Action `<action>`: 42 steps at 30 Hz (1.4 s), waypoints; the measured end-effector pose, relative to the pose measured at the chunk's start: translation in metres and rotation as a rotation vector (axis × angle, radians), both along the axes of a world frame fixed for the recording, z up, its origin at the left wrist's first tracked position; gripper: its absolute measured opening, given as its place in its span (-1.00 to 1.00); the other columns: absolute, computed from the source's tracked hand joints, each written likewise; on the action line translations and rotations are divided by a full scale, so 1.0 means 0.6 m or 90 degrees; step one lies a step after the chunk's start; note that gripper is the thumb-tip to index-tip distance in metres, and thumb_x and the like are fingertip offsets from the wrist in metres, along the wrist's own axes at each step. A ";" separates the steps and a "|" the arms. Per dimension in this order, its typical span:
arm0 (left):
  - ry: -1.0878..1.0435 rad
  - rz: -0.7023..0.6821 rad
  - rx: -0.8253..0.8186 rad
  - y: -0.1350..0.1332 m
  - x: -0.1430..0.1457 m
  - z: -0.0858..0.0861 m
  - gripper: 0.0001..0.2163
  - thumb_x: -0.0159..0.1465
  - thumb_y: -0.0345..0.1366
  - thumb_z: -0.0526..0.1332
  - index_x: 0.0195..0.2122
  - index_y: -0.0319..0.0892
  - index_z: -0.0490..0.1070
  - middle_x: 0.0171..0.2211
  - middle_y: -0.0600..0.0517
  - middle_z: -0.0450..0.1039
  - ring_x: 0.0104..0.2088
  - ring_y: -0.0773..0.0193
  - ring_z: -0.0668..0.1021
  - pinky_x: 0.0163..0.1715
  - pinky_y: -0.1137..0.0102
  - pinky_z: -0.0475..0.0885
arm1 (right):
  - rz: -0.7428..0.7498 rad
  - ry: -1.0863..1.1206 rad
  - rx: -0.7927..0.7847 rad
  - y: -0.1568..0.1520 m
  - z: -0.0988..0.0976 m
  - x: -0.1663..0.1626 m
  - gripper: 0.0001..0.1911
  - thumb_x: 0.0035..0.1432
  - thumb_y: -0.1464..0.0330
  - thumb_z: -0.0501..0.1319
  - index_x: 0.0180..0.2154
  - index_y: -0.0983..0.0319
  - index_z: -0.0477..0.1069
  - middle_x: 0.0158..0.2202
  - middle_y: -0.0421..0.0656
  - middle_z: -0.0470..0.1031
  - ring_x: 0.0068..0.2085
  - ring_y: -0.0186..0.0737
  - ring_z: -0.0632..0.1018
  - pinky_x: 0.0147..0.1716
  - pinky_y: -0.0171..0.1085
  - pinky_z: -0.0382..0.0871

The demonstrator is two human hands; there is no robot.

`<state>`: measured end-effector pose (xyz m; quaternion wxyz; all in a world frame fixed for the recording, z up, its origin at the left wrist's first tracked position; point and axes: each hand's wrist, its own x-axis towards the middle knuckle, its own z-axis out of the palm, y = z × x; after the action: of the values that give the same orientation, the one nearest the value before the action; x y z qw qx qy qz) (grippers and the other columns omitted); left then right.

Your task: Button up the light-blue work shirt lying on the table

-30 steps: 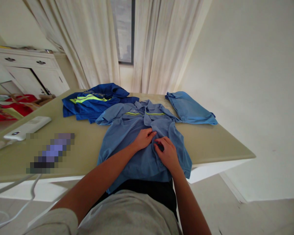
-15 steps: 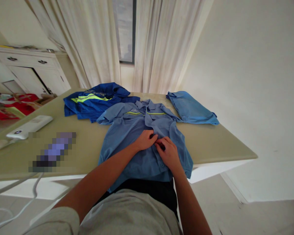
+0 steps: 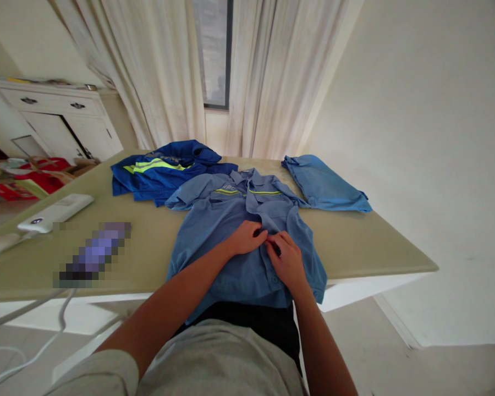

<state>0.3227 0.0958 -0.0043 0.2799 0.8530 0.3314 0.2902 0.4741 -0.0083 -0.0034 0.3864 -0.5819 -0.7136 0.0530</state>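
Creased blue shirt, yellow-striped, overhangs tabletop near edge, right corner well apart; curled left hand, right hand pinch its front.

Your desk has a smooth olive-green top over a white edge; directly in front of you a grey-blue short-sleeved shirt lies spread front up, collar toward the far side, hem past the near edge. At far left, a rumpled dark-blue garment with a yellow-green stripe meets one shirt sleeve; at far right, a folded light-blue garment appears to touch the other. Nearer you, on the left: a long white device and a pixelated object, apart.
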 end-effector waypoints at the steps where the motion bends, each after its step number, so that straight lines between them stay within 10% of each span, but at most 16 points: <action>1: 0.018 0.002 0.008 0.000 0.001 -0.003 -0.66 0.38 -0.22 0.10 -0.57 -0.17 0.25 -0.61 0.10 0.29 -0.55 0.35 0.34 -0.50 0.40 0.13 | -0.001 0.000 0.002 0.000 0.000 0.000 -0.82 0.37 0.35 0.11 -0.20 0.16 0.50 -0.19 -0.09 0.49 -0.19 -0.14 0.54 -0.13 -0.18 0.43; 12: 0.059 -0.061 0.156 -0.014 0.000 -0.009 -0.72 0.48 -0.29 -0.02 -0.30 -0.16 0.42 -0.28 -0.06 0.51 -0.25 0.22 0.55 -0.18 0.35 0.41 | 0.066 0.075 -0.021 0.007 0.007 0.011 -0.81 0.34 0.33 0.17 -0.25 0.16 0.56 -0.25 -0.12 0.52 -0.24 -0.16 0.55 -0.18 -0.20 0.45; 33: 0.144 -0.055 0.213 -0.011 -0.004 -0.014 -0.75 0.47 -0.31 0.00 -0.30 -0.14 0.41 -0.37 0.00 0.54 -0.32 0.23 0.57 -0.31 0.39 0.32 | 0.080 0.115 -0.073 0.025 -0.004 0.023 -0.82 0.28 0.31 0.22 -0.32 0.18 0.58 -0.31 -0.15 0.51 -0.33 -0.20 0.53 -0.28 -0.22 0.41; 42: 0.092 -0.023 0.158 -0.015 -0.004 -0.007 -0.69 0.48 -0.20 0.03 -0.39 -0.14 0.39 -0.55 0.07 0.41 -0.51 0.29 0.47 -0.46 0.40 0.14 | -0.080 0.097 -0.020 0.017 -0.006 0.008 -0.86 0.22 0.26 0.26 -0.32 0.19 0.42 -0.36 -0.18 0.47 -0.39 -0.21 0.48 -0.32 -0.23 0.36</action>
<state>0.3204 0.0866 -0.0083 0.1528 0.9056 0.2969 0.2615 0.4791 0.0021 -0.0072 0.4329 -0.6257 -0.6434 0.0845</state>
